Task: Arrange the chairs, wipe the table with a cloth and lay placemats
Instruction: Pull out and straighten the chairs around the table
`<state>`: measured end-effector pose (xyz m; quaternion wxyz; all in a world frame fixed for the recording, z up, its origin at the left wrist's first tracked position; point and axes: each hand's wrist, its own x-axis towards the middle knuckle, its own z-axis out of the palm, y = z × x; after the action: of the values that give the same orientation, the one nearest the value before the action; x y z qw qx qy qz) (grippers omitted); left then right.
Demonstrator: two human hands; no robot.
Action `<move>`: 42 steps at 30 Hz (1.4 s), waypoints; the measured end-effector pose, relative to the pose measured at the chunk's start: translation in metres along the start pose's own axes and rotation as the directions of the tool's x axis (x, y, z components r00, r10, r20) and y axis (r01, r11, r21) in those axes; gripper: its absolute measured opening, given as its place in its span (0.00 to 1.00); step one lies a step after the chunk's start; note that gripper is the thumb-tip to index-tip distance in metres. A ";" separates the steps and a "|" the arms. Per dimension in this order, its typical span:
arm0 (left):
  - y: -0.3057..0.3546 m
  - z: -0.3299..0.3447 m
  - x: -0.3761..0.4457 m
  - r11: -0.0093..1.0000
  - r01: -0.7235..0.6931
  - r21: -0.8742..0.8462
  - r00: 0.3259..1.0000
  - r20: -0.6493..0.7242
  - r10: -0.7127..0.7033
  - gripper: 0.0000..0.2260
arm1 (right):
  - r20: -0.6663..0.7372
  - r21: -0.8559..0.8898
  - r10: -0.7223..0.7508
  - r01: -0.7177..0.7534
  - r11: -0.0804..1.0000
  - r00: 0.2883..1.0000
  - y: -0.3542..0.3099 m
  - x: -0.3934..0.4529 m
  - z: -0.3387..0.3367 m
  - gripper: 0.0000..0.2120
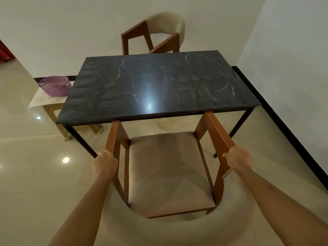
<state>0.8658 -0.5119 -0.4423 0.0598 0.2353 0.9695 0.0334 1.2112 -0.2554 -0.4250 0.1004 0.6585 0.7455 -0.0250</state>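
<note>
A wooden armchair (168,171) with a beige seat and curved beige back stands right in front of me, its armrest tips just under the near edge of the dark table (152,86). My left hand (105,163) grips the left armrest and my right hand (237,158) grips the right armrest. The tabletop is black, glossy and streaked with whitish smears. A second matching chair (156,34) stands at the far side, turned at an angle, against the white wall.
A purple plastic basket (55,86) sits on a small stool covered with a pale patterned sheet (46,100) left of the table. White walls close the back and right, with a black skirting (284,121). Glossy beige tile floor spreads left.
</note>
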 end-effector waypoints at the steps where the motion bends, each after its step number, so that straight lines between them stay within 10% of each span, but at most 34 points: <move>1: 0.000 -0.002 -0.005 1.000 -0.002 0.023 1.000 0.003 0.002 0.10 | 0.000 0.018 -0.006 0.006 1.000 1.000 0.000 -0.002 0.000 0.20; 14: 0.003 -0.001 -0.066 0.931 -0.151 0.332 0.984 -0.041 0.174 0.23 | -0.194 -0.052 -0.237 0.231 0.972 0.952 0.005 -0.045 0.011 0.31; 22: 0.057 -0.017 -0.109 0.761 -0.551 0.343 0.805 -0.023 0.593 0.26 | -0.248 -0.067 -0.374 0.369 0.927 0.894 0.008 -0.093 -0.012 0.40; 34: 0.234 -0.071 -0.144 0.613 -0.744 0.265 0.591 -0.165 0.789 0.30 | -0.373 0.085 -0.231 0.281 0.956 0.899 0.057 -0.065 -0.073 0.38; 42: 0.370 -0.067 -0.147 0.625 -0.744 0.234 0.586 -0.221 0.780 0.30 | -0.437 0.149 -0.195 0.284 0.947 0.878 0.123 0.030 -0.098 0.40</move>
<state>1.1542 -0.2544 -0.3272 -0.1228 0.6232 0.7715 0.0351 1.3181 -0.1937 -0.3225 -0.1347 0.5574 0.8188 0.0258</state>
